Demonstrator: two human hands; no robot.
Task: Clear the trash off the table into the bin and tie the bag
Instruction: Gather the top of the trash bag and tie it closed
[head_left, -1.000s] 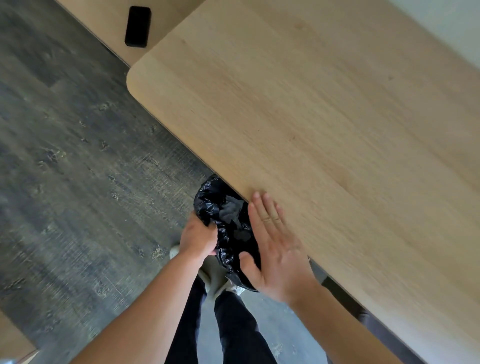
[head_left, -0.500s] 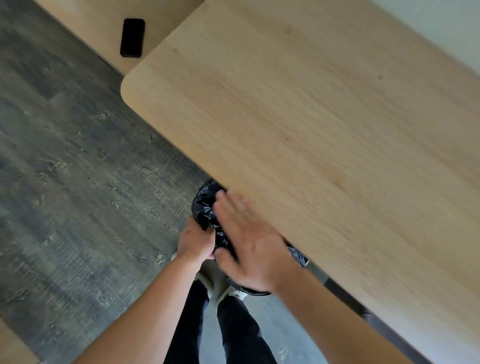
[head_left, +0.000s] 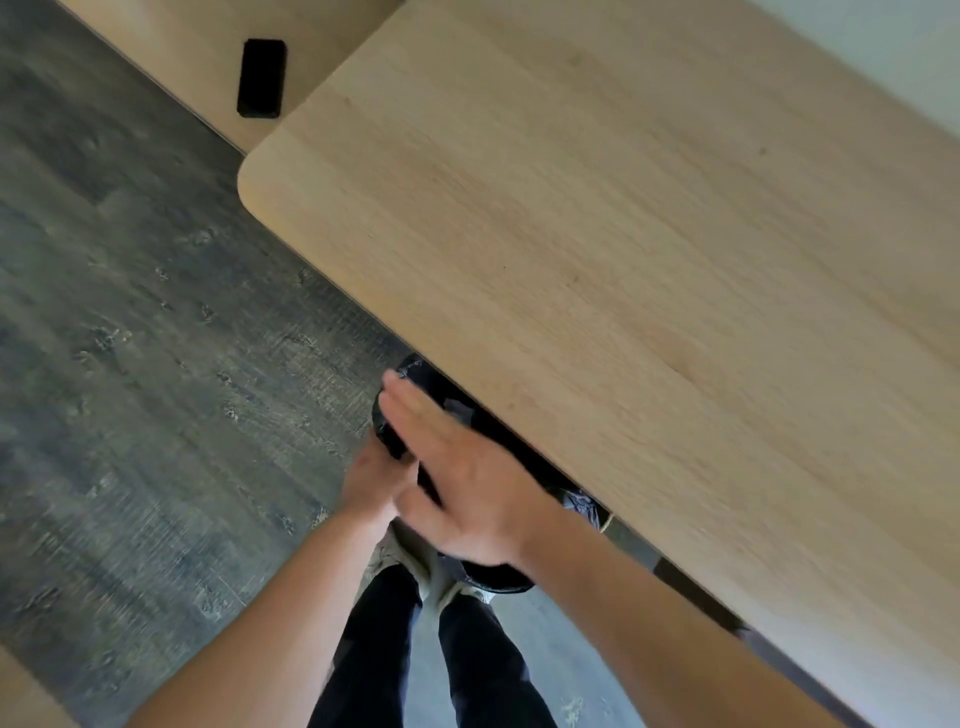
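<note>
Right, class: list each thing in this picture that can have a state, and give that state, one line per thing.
Bin bag: open, untied, tucked partly under the table edge.
Left hand: gripping the bag's rim.
Right hand: flat, fingers extended over the bag.
Table: bare.
Black device: lying flat.

I seem to be in an office or a plain room at home — I cannot tell which. A pale wood-grain bench (head_left: 649, 270) with rounded corners stands on grey plank flooring (head_left: 130, 364). A second bench (head_left: 208, 62) just beyond carries a small black device (head_left: 261, 78) — and a black-lined bin (head_left: 431, 384) sits under the near edge.
</note>
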